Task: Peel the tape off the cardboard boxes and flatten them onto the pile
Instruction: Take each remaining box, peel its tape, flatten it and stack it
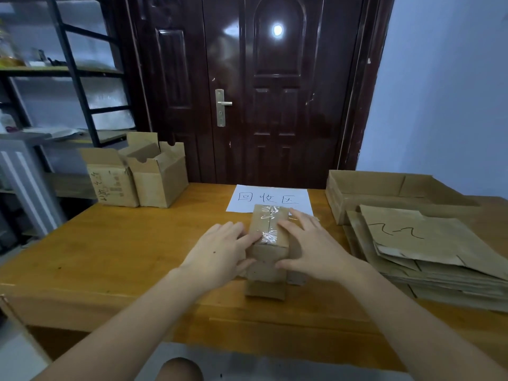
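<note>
Both hands are laid on a small taped box (pixel 270 237) at the centre of the bench (pixel 110 257): the left hand (pixel 220 251) and right hand (pixel 310 248) are pressed against its sides with fingers nearly straight. Clear tape (pixel 270 225) is seen along the box top. A pile of flattened boxes (pixel 428 254) is stacked at the right; two open boxes (pixel 140 177) stand at the upper left.
</note>
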